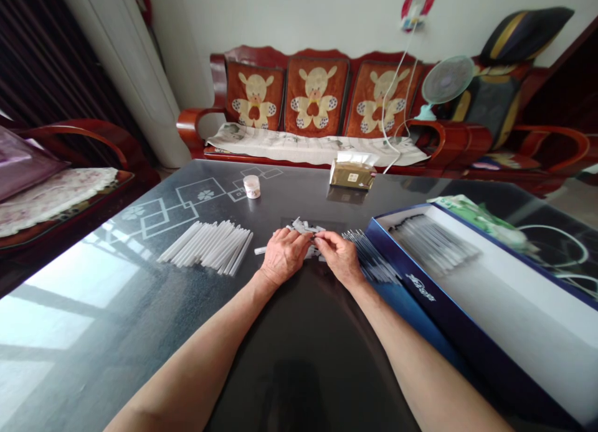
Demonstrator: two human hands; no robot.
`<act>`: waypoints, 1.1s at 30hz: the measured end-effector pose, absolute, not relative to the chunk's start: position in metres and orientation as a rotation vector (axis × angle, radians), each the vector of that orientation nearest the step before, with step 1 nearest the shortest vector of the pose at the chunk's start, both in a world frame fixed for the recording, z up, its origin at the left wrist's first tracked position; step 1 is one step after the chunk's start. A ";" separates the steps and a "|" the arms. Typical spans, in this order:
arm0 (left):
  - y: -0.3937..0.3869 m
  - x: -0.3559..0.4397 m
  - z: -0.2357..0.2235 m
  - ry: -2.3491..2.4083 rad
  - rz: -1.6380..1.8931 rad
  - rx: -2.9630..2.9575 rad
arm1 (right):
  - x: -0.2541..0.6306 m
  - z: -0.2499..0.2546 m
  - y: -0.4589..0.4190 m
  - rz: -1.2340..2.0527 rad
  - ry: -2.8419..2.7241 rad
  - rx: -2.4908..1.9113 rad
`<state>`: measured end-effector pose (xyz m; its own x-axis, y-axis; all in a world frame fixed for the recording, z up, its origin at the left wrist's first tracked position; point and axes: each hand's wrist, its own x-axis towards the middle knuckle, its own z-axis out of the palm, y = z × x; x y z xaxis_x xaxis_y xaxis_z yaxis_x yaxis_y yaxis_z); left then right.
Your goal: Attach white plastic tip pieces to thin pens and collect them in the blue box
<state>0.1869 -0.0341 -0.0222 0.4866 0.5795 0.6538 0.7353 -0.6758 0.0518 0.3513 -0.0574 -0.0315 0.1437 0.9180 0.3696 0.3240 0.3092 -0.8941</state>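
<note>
One slim white plastic tube (260,251) pokes out from my bare left hand (286,253), curled around it above the glossy dark tabletop (299,320); alongside, my bare right hand (342,256) presses thumb and forefinger together, on what I cannot tell. Small translucent plastic pieces (299,223) lie just beyond.

Tissue box (352,175), fan (447,80), probably a curtain (42,52).
</note>
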 end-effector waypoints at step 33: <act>-0.030 0.179 -0.021 -1.087 -0.857 -2.530 | 0.352 -0.026 -0.060 0.586 -1.490 -1.232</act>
